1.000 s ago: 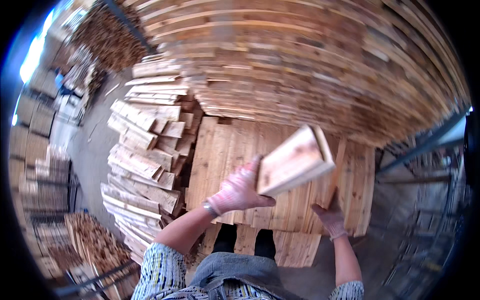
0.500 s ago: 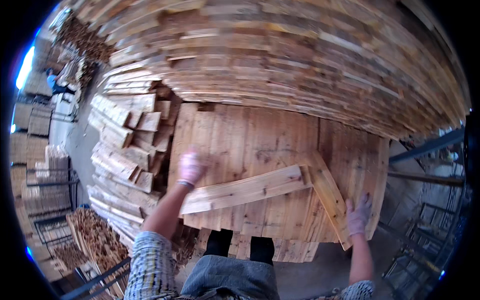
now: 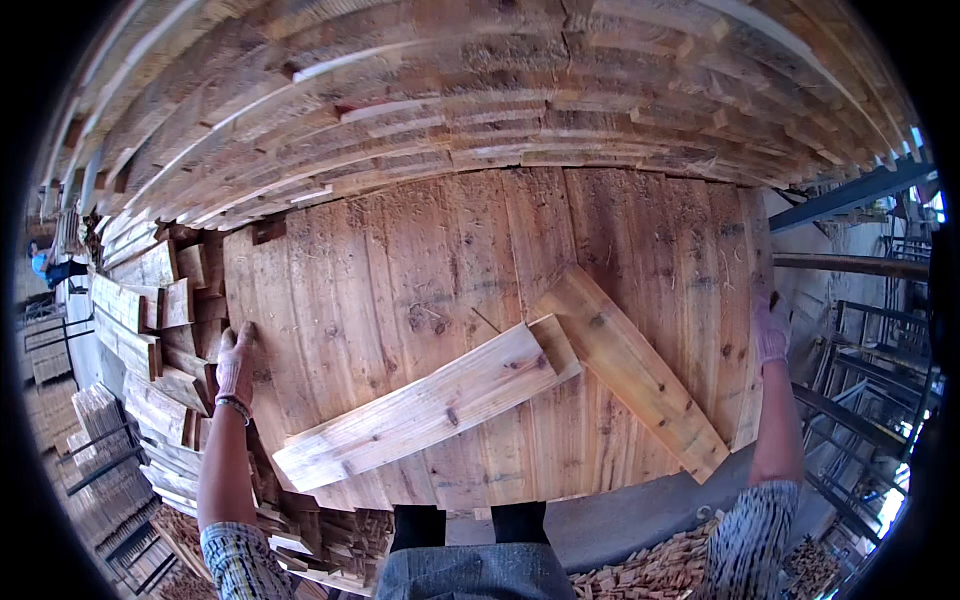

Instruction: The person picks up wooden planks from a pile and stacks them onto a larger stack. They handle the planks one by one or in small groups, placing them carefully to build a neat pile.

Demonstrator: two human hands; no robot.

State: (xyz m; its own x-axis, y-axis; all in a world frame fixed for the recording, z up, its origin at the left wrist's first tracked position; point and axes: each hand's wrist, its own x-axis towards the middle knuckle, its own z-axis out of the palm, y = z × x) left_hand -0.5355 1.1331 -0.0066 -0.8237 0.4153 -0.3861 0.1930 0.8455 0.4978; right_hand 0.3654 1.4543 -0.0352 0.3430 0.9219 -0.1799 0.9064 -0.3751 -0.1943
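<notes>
A broad layer of wooden boards point(image 3: 400, 260) lies side by side in front of me. My left hand point(image 3: 235, 362), in a pale glove with a dark bracelet at the wrist, rests against its left edge with the fingers stretched out. At the opposite edge, my right hand point(image 3: 771, 333), also gloved, lies along the side with its fingers extended. Between my hands, a pale loose plank point(image 3: 420, 410) lies slantwise on the boards, partly over a shorter wood piece point(image 3: 556, 347). A yellowish plank point(image 3: 640, 375) slants the other way, away from both hands.
Beyond the boards rises a high stack of planks point(image 3: 480, 120). Short boards point(image 3: 150, 320) are piled unevenly at the left. Metal beams point(image 3: 850, 265) and racks stand at the right. Wood offcuts point(image 3: 650, 570) lie on the floor near me. Another person point(image 3: 50, 268) is far left.
My left hand has moved from above the boards out to their left edge. My right hand has gone from beside the yellowish plank to the right edge. The view has shifted.
</notes>
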